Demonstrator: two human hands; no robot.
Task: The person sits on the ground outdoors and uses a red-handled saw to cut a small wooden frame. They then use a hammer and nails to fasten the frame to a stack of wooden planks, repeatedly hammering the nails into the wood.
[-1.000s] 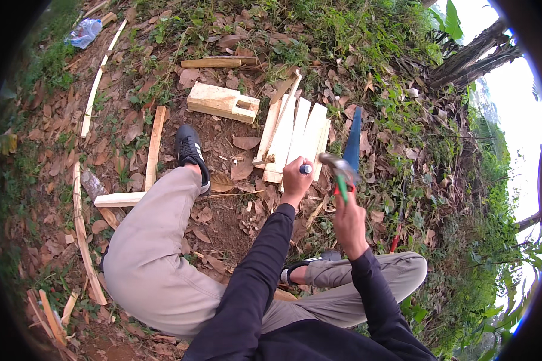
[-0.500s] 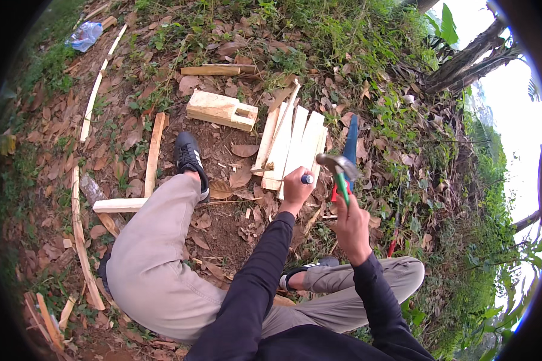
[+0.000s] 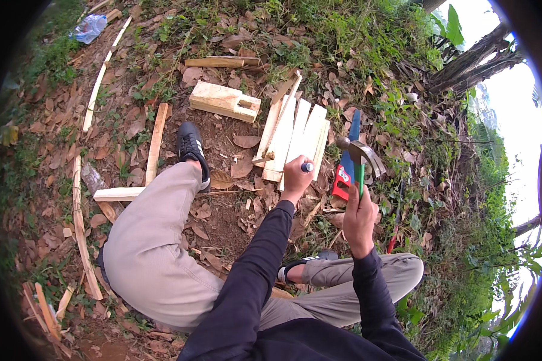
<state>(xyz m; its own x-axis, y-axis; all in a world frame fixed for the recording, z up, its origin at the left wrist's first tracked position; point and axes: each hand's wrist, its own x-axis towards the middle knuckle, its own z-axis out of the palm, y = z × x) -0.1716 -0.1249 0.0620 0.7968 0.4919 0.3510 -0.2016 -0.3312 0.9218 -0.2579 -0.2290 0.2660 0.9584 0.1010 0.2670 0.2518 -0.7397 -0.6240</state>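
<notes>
My left hand [image 3: 296,182] is closed around the dark handle of a chisel [image 3: 307,167], whose blade is hidden from view. It sits at the near end of several pale boards [image 3: 300,132] lying side by side, with a thin strip of wood [image 3: 283,117] across them. To the right, my right hand [image 3: 360,225] grips the green handle of a claw hammer [image 3: 359,171]. The hammer's metal head is raised, apart from the chisel. Behind it on the ground lies a handsaw [image 3: 342,180] with a red handle and blue blade.
A notched wooden block [image 3: 223,101] lies left of the boards, near my shoe [image 3: 189,147]. Loose strips [image 3: 156,144] and another long strip [image 3: 78,222] are on the leafy ground at left. A tree trunk [image 3: 472,60] rises at far right; a clear plastic bag [image 3: 90,29] is far left.
The hammer has moved right and a little up, its head swinging away from the chisel and turning. More of the saw's red handle shows. My left hand has barely moved.
</notes>
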